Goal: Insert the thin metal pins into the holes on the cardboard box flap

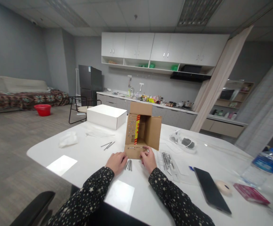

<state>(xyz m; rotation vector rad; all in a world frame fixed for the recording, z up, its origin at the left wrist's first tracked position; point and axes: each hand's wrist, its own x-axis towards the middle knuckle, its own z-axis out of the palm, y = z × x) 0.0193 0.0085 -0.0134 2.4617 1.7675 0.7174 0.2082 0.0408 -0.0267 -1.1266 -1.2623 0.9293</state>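
Note:
A brown cardboard box (154, 133) stands on the white table, its opening facing me. Its front flap (132, 153) lies toward me, with a row of small dots across it. My left hand (117, 162) lies palm down on the table, fingertips at the flap's left corner; no held thing shows. Over the flap's right side is my right hand (148, 159), its index finger stretched toward the dots and the other fingers bent. Several thin grey metal rods, like long nails (128, 165), lie between my hands. A few more metal rods (108, 145) lie farther left.
Right of the box lie a clear pouch of metal tools (169, 163), a white cable bundle (183, 142), a black phone (211, 190), a pink packet (251, 194) and a water bottle (265, 163). A white box (106, 116) and crumpled plastic (68, 139) are at left.

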